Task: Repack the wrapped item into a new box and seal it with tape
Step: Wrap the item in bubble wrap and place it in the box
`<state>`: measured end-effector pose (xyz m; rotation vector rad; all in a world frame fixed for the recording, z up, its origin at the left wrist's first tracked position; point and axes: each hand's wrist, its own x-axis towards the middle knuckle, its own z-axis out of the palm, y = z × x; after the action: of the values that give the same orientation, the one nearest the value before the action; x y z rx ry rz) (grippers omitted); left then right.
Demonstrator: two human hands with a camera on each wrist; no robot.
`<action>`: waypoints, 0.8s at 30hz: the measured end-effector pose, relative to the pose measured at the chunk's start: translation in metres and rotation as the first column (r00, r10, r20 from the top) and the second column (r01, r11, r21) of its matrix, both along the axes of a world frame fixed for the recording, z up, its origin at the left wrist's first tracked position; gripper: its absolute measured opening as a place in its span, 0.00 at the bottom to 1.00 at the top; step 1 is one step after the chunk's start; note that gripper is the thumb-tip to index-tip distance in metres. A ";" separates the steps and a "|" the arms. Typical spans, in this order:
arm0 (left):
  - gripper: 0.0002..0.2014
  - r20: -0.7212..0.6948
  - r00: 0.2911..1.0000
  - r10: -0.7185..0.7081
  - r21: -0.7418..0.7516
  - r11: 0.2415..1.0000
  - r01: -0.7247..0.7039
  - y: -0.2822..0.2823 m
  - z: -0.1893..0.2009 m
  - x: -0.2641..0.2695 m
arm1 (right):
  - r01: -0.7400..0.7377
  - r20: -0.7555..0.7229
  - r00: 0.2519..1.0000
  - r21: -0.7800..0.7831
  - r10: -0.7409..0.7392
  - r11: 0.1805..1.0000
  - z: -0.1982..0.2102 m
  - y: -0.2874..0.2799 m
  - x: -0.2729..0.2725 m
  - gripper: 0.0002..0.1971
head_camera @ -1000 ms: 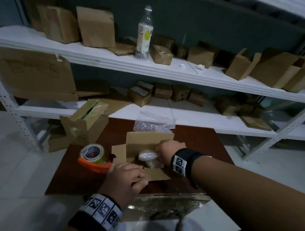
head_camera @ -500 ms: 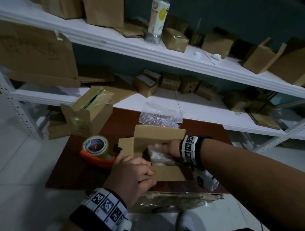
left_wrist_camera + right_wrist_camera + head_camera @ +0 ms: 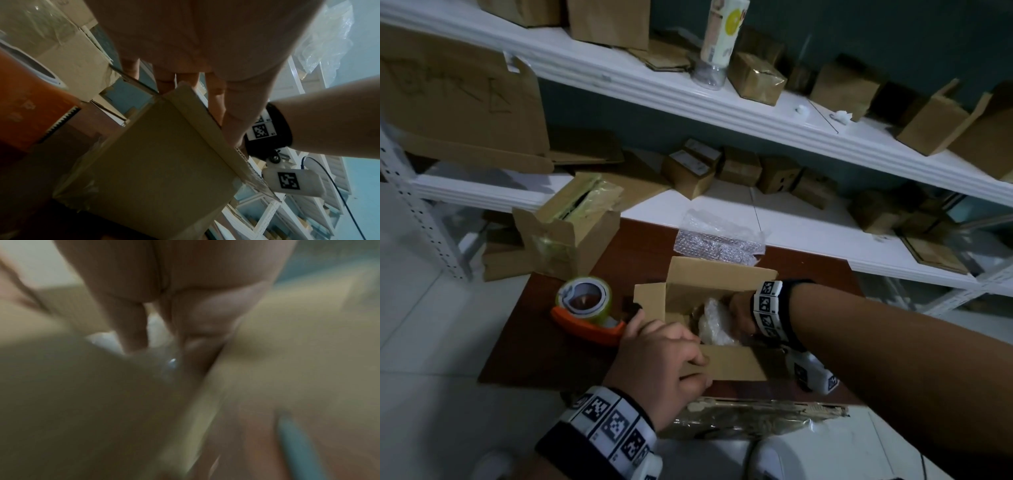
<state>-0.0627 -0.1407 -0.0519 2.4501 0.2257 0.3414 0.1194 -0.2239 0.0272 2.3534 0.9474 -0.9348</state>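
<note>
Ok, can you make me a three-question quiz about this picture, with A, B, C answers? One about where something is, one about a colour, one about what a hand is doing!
1. Where is the wrapped item?
A. On the shelf
B. Inside the open box
C. On the floor

2. What colour is the tape dispenser?
A. Orange
B. Blue
C. Pink

3. What is the left hand doing?
A. Waving
B. Holding a bottle
C. Gripping the box's near flap

Answers: 1 B, bubble wrap shows between the flaps, with the right hand on it. 2 A, its base is orange. 3 C, fingers curl over the flap edge.
</note>
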 end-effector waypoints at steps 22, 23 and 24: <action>0.16 -0.042 0.997 0.059 0.027 0.998 -0.058 -0.005 0.004 0.006 | 0.868 -0.456 0.460 0.051 -0.762 0.494 -0.014 0.007 0.012 0.49; 0.15 -0.031 0.998 0.059 0.015 0.998 -0.058 -0.004 0.004 0.007 | 0.872 -0.460 0.457 0.060 -0.762 0.486 -0.014 0.008 0.014 0.50; 0.15 -0.025 0.998 0.061 0.006 0.998 -0.060 -0.003 0.003 0.007 | 0.873 -0.449 0.464 0.088 -0.763 0.479 -0.016 0.007 0.016 0.50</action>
<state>-0.0553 -0.1440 -0.0491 2.4577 0.3107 0.3380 0.1353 -0.2167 0.0116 3.0305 -0.1220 -1.7272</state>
